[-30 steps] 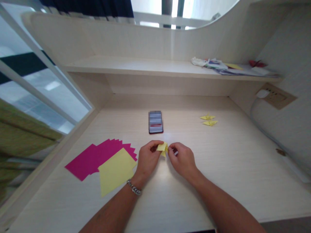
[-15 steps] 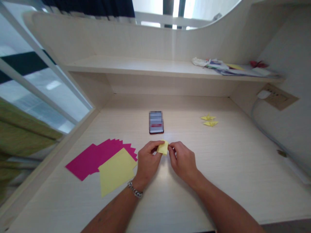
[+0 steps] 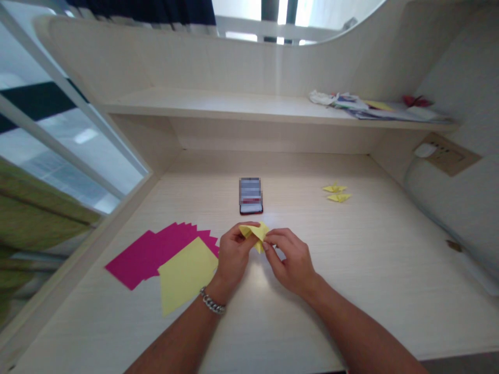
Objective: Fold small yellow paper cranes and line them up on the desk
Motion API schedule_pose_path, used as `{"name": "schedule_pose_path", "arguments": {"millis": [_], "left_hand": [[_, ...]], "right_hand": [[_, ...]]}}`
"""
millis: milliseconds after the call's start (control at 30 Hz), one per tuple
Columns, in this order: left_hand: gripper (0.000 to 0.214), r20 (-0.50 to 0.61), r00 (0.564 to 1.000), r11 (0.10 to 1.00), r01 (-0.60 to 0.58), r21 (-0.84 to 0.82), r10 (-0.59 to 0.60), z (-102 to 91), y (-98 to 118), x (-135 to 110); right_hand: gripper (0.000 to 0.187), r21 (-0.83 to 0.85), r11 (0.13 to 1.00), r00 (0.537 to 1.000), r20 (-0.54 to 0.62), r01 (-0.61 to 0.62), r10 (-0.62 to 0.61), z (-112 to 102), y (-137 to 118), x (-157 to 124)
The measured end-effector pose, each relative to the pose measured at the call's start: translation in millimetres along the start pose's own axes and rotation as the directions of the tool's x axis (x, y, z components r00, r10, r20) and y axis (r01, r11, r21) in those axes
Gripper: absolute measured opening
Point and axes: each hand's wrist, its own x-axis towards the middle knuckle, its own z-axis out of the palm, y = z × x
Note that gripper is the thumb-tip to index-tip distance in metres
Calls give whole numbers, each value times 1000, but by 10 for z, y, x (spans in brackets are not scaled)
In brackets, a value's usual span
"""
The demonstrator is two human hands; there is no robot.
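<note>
A partly folded piece of yellow origami paper (image 3: 260,232) is held up over the desk, its flaps spread. My left hand (image 3: 235,254) is closed on its left side, thumb and fingers pinching a fold. On the right edge, the fingertips of my right hand (image 3: 290,256) pinch the same paper. Left of my left hand lies a flat yellow sheet (image 3: 187,275), overlapping a fanned stack of magenta sheets (image 3: 156,254). Two small folded yellow paper cranes (image 3: 338,198) rest toward the back right.
A phone (image 3: 251,196) with a lit screen lies just beyond my hands. Behind, a shelf (image 3: 234,104) holds papers (image 3: 374,107) and a red object (image 3: 417,101). A white plug (image 3: 424,150) with a grey cable sits in the right wall socket.
The yellow paper has been opened from a small flat packet into spread flaps. My right hand has moved slightly left and now grips its edge.
</note>
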Motion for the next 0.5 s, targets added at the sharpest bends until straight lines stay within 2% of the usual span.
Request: {"name": "schedule_pose_path", "arguments": {"millis": [133, 267, 367, 500], "left_hand": [[29, 76, 993, 985, 101, -141, -91, 25, -2, -4], [27, 143, 981, 955, 164, -246, -131, 72, 48, -31], [24, 173, 975, 940, 184, -288, -138, 96, 82, -53], [25, 199, 968, 937, 206, -282, -153, 106, 94, -66]], "right_hand": [[16, 135, 981, 989, -27, -138, 143, -45, -51, 30], [20, 270, 900, 931, -28, -343, 363, -30, 49, 67], [22, 360, 839, 904, 27, -408, 427, 6, 150, 69], [23, 443, 781, 890, 99, -440, 446, 27, 191, 52]]}}
